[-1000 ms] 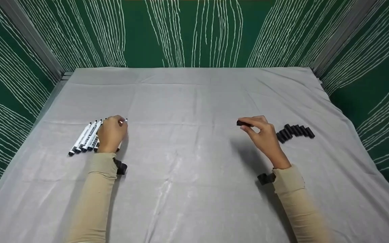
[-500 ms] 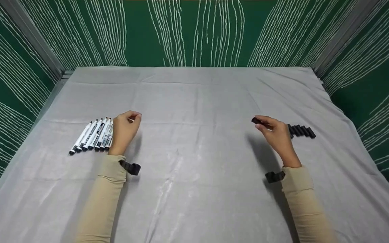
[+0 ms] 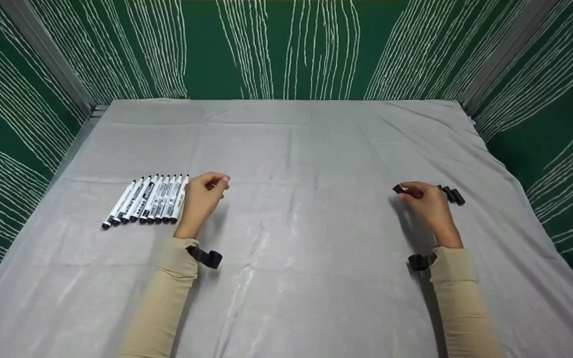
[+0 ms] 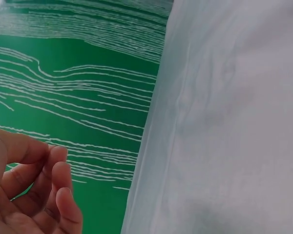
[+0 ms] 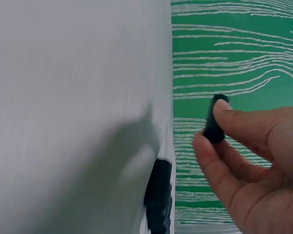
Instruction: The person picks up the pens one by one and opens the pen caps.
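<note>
My left hand (image 3: 203, 201) hovers just right of a row of white markers (image 3: 148, 199), their black ends toward me and their bare tips pointing away. In the left wrist view the thumb and fingertips of that left hand (image 4: 34, 187) come loosely together with nothing between them. Across the table my right hand (image 3: 430, 209) pinches a black marker cap (image 3: 398, 189) between thumb and fingers, above the cloth. The right wrist view shows this cap (image 5: 215, 119) roughly upright. Behind the right hand lie more black caps (image 3: 451, 195), partly hidden by it.
A wrinkled pale grey cloth (image 3: 286, 223) covers the table. Green walls (image 3: 311, 49) with white wavy lines stand at the back and both sides. Each wrist wears a black camera, one beside the left sleeve (image 3: 154, 308) and one beside the right sleeve (image 3: 460, 298).
My left hand has moved right, off the markers, uncovering more of the row. The right hand has moved right with its cap, toward the other caps, and now covers more of them.
</note>
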`<state>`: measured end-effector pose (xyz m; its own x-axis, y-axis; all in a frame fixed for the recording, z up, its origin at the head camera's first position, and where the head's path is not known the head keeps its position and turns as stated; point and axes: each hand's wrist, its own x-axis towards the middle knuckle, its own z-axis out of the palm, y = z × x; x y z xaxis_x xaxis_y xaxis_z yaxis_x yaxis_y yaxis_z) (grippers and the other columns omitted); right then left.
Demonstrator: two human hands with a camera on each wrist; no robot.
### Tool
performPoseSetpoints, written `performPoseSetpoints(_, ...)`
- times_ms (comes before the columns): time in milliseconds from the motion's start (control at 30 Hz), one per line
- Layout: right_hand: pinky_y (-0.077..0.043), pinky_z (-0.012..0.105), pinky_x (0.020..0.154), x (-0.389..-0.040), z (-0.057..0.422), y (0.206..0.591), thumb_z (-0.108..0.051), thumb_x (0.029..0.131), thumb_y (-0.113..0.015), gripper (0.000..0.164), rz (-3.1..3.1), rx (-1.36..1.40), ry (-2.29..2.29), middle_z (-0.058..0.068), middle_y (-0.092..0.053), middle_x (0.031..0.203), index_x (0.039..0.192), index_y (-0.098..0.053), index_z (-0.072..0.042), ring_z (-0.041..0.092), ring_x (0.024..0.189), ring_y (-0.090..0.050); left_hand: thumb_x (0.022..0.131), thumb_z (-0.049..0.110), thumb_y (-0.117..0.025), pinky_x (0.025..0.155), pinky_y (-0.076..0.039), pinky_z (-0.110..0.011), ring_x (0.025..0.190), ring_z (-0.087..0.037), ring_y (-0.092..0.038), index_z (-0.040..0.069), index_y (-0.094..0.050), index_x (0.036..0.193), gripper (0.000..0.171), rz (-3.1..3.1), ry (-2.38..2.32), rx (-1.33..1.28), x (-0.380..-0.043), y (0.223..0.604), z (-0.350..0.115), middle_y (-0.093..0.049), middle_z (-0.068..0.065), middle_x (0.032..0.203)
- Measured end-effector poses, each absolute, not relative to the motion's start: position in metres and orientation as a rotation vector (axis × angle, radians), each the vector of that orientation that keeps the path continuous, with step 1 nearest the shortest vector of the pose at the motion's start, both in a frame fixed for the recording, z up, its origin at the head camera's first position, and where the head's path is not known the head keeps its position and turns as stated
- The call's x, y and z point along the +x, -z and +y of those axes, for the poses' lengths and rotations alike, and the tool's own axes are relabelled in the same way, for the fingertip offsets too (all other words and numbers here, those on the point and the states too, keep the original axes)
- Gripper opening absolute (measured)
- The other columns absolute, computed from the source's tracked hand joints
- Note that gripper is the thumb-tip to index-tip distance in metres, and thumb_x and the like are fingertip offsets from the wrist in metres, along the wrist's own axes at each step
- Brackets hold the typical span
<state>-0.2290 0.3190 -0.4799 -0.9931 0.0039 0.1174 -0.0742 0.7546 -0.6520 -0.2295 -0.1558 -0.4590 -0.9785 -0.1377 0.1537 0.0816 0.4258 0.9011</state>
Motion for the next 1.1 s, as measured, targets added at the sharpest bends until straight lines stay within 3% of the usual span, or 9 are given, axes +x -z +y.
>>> performPoseSetpoints(100,-0.049,0.045,0.080,-0.228,0.324,0.481,-0.010,0.090,-0.066,0.037,-2.871,0.060,-1.028,0.030,-0.066,0.105,0.123,-0.061,0.006,0.041,0.096,-0.062,0.091,0.014,-0.063,0.056,-0.046,-0.018,0.058,-0.006,-0.055,-0.001,-0.072,0.096,0.018,-2.473,1.598,0.047,-0.229,0.462,-0.154,-0.070,-0.014,0.083)
performPoseSetpoints(167,-0.048,0.050,0.081,-0.228,0.327,0.482,-0.008,0.090,-0.066,0.035,-2.895,0.051,-1.014,0.030,-0.065,0.103,0.121,-0.061,0.007,0.041,0.095,-0.061,0.091,0.014,-0.063,0.056,-0.046,-0.018,0.058,-0.006,-0.055,-0.001,-0.072,0.096,0.017,-2.476,1.606,0.051,-0.229,0.464,-0.153,-0.070,-0.014,0.083)
performPoseSetpoints(433,-0.046,0.034,0.073,-0.226,0.334,0.485,-0.009,0.087,-0.068,0.028,-2.987,-0.032,-0.986,0.025,-0.066,0.102,0.111,-0.065,0.005,0.035,0.092,-0.062,0.090,0.013,-0.064,0.053,-0.044,-0.018,0.056,-0.006,-0.054,-0.001,-0.072,0.093,0.016,-2.495,1.608,0.080,-0.231,0.471,-0.153,-0.071,-0.012,0.081)
performPoseSetpoints(967,-0.048,0.040,0.073,-0.221,0.341,0.489,-0.010,0.087,-0.067,0.028,-3.027,-0.089,-0.982,0.025,-0.067,0.102,0.111,-0.065,0.005,0.034,0.090,-0.062,0.091,0.015,-0.064,0.052,-0.044,-0.019,0.057,-0.007,-0.056,0.000,-0.073,0.094,0.018,-2.544,1.598,0.091,-0.231,0.473,-0.152,-0.071,-0.013,0.083)
performPoseSetpoints(1100,-0.048,0.037,0.070,-0.223,0.338,0.489,-0.010,0.089,-0.066,0.028,-3.018,-0.073,-0.993,0.024,-0.068,0.102,0.112,-0.065,0.006,0.032,0.086,-0.063,0.091,0.015,-0.063,0.052,-0.043,-0.018,0.058,-0.007,-0.055,-0.001,-0.072,0.095,0.019,-2.546,1.597,0.112,-0.231,0.475,-0.155,-0.071,-0.014,0.084)
